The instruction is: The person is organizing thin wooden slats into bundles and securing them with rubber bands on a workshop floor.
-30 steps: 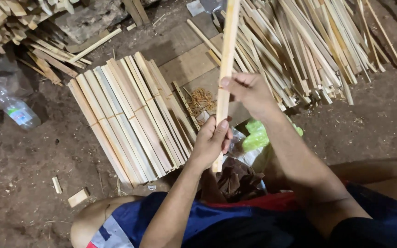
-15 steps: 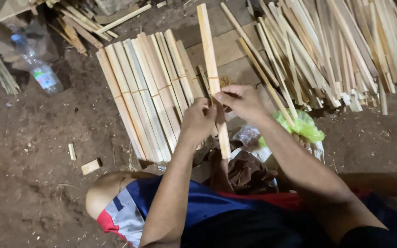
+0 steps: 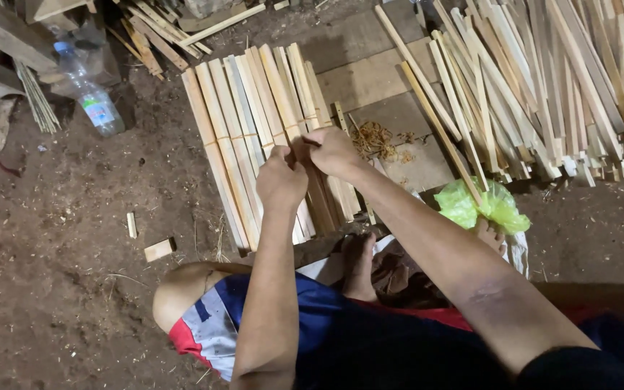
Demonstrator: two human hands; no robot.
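Bare arms, no sleeves; blue shorts point(image 3: 341, 325) w/ red-white trim (left leg); barefoot.

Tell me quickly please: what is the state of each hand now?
Left hand: closed, fingers pinched on something small above the bamboo slats; what exactly cannot be told.
Right hand: closed, gripping a thin dark stick-like piece.

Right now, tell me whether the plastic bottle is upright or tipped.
Tipped: the plastic bottle lies slanted on the dirt floor, blue cap up-left.
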